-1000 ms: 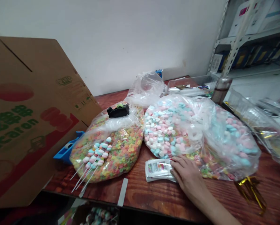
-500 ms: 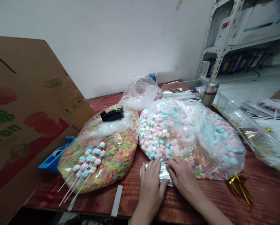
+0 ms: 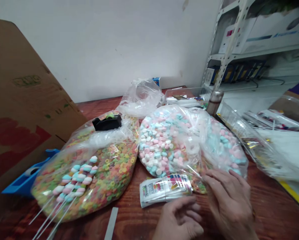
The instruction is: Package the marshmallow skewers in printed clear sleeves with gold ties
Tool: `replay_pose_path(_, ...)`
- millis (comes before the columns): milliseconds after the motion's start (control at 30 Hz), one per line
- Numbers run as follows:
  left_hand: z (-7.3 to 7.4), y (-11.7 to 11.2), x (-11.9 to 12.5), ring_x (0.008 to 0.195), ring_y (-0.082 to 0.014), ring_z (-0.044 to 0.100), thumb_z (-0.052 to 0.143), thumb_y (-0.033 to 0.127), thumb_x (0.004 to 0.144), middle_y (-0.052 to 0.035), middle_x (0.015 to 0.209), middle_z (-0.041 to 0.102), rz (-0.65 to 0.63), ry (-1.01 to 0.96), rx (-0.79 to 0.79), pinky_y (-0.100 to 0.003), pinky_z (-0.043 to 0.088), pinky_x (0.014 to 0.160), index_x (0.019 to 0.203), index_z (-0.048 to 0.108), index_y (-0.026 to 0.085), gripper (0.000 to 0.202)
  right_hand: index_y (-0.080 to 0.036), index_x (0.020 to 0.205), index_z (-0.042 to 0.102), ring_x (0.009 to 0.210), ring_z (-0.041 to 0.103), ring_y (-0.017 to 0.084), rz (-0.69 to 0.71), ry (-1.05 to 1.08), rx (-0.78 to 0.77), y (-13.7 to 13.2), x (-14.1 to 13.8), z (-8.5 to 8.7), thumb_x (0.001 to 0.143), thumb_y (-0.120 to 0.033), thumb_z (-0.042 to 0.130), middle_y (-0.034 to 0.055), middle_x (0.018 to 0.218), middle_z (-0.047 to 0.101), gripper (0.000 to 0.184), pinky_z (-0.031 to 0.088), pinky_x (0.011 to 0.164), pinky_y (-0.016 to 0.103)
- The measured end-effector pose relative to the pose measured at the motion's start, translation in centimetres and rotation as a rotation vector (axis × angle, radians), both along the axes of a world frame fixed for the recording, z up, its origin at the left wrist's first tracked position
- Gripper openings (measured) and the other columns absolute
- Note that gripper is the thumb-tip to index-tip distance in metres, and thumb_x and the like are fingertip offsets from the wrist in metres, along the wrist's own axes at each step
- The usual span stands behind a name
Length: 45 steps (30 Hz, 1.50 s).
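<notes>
A stack of small printed plastic bags (image 3: 165, 190) with white, pink and coloured print lies on the wooden table, untouched by either hand. My left hand (image 3: 178, 218) hovers just in front of it, palm turned inward, fingers loosely bent and apart with nothing in them. To the right, my right hand (image 3: 229, 200) reaches along the front of a big clear bag of pastel marshmallows (image 3: 161, 143), its fingers spread and partly bent. No held thing shows there, though its palm side is hidden. Marshmallow skewers (image 3: 76, 180) rest on a bag of coloured ring candies (image 3: 119, 160).
A black tape dispenser (image 3: 107, 122) sits on the ring-candy bag. At left are a blue dispenser (image 3: 24, 178) and a cardboard box (image 3: 21, 86). A grey strip (image 3: 111, 223) lies near the front edge. Behind stand a metal flask (image 3: 214, 101) and clear trays (image 3: 186, 91).
Both hands have come off the printed bags, exposing them. My right hand has moved right, over where the gold ties lay, and my left has drawn back. The view has shifted.
</notes>
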State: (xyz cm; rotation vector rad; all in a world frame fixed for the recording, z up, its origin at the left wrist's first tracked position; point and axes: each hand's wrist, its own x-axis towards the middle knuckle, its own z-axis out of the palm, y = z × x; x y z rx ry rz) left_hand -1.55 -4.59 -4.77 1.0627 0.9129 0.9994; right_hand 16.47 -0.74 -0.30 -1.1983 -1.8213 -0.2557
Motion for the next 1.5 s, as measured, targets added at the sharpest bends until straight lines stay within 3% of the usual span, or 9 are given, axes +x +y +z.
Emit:
replay_pose_path(100, 1.4, 1.3, 3.5, 0.104, -0.0286, 0.064, 0.077, 0.057, 0.065, -0.0156, 0.120, 0.066, 0.027, -0.586, -0.303, -0.041, 0.050, 0.086, 0.120, 0.066, 0.023, 0.066, -0.019, 0.103, 0.067, 0.101, 0.063, 0.026, 0.073, -0.048, 0.048, -1.1, 0.6, 0.0, 0.086, -0.008, 0.058, 0.0102, 0.102, 0.070, 0.022, 0.036, 0.101, 0.054)
replay_pose_path(167, 2.5, 2.4, 4.6, 0.100, -0.0222, 0.064, 0.077, 0.043, 0.073, -0.0111, 0.111, 0.069, 0.215, -0.807, -0.404, -0.035, 0.048, 0.088, 0.106, 0.071, 0.022, 0.040, -0.023, 0.109, 0.066, 0.107, 0.062, 0.026, 0.080, 0.023, -0.024, -1.7, 0.8, -0.7, 0.086, -0.013, 0.059, 0.0093, 0.110, 0.068, 0.026, 0.038, 0.102, 0.051)
replay_pose_path(333, 3.3, 3.2, 4.6, 0.071, -0.0140, 0.063, 0.080, 0.023, 0.071, -0.0036, 0.077, 0.070, 0.408, -0.728, -0.458, -0.025, 0.049, 0.067, 0.079, 0.071, 0.016, 0.013, -0.024, 0.132, 0.049, 0.111, 0.064, 0.028, 0.174, 0.815, -0.690, -2.3, 0.4, -3.2, 0.082, -0.041, 0.069, 0.0135, 0.126, 0.065, 0.057, 0.054, 0.089, 0.042)
replay_pose_path(467, 3.3, 2.3, 4.5, 0.067, -0.0131, 0.062, 0.085, 0.022, 0.063, -0.0034, 0.070, 0.069, 0.452, -0.596, -0.398, -0.025, 0.049, 0.070, 0.074, 0.072, 0.014, 0.019, -0.021, 0.106, 0.065, 0.091, 0.070, 0.023, 0.303, 1.210, -0.921, -2.5, -0.8, -3.5, 0.082, -0.046, 0.068, 0.0072, 0.099, 0.074, 0.035, 0.054, 0.085, 0.035)
replay_pose_path(600, 4.0, 1.6, 4.5, 0.066, -0.0136, 0.061, 0.086, 0.028, 0.060, -0.0049, 0.079, 0.070, 0.389, -0.612, -0.319, -0.026, 0.048, 0.067, 0.091, 0.072, 0.016, 0.037, -0.019, 0.085, 0.068, 0.074, 0.065, 0.019, 0.340, 1.040, -0.918, -2.8, -0.9, -2.5, 0.085, -0.044, 0.065, 0.0025, 0.078, 0.070, 0.025, 0.054, 0.072, 0.029)
replay_pose_path(800, 3.6, 1.5, 4.2, 0.065, -0.0144, 0.058, 0.083, 0.026, 0.065, -0.0023, 0.066, 0.065, 0.461, -0.408, -0.267, -0.027, 0.047, 0.068, 0.072, 0.067, 0.014, 0.020, -0.021, 0.075, 0.062, 0.077, 0.062, 0.020, 0.258, 0.592, -0.797, -3.5, -0.7, -2.1, 0.092, -0.041, 0.053, 0.0027, 0.076, 0.066, 0.028, 0.050, 0.070, 0.027)
replay_pose_path(967, 2.7, 1.5, 4.4, 0.066, -0.0137, 0.058, 0.088, 0.025, 0.058, -0.0010, 0.067, 0.064, 0.556, -0.480, -0.360, -0.025, 0.048, 0.066, 0.070, 0.067, 0.014, 0.026, -0.022, 0.064, 0.059, 0.064, 0.059, 0.019, 0.133, 0.434, -0.633, -3.9, -1.2, -2.2, 0.095, -0.042, 0.045, 0.0019, 0.063, 0.061, 0.040, 0.045, 0.058, 0.026)
replay_pose_path(1200, 2.6, 2.3, 3.9, 0.051, -0.0080, 0.049, 0.089, 0.029, 0.058, 0.0024, 0.060, 0.057, 0.598, -0.724, -0.517, -0.019, 0.042, 0.047, 0.073, 0.062, 0.014, 0.034, -0.026, 0.114, 0.062, 0.101, 0.061, 0.026, 0.079, 0.594, -0.411, -4.7, -1.3, -0.7, 0.096, -0.051, 0.042, 0.0077, 0.110, 0.065, 0.037, 0.049, 0.087, 0.037)
replay_pose_path(1500, 2.9, 2.2, 3.7, 0.053, -0.0083, 0.047, 0.087, 0.030, 0.060, 0.0023, 0.059, 0.056, 0.587, -0.625, -0.405, -0.021, 0.045, 0.053, 0.070, 0.062, 0.013, 0.032, -0.031, 0.116, 0.062, 0.114, 0.054, 0.027, 0.132, 0.385, -0.308, -4.7, -1.9, -1.2, 0.096, -0.040, 0.047, 0.0073, 0.120, 0.058, 0.027, 0.044, 0.095, 0.041)
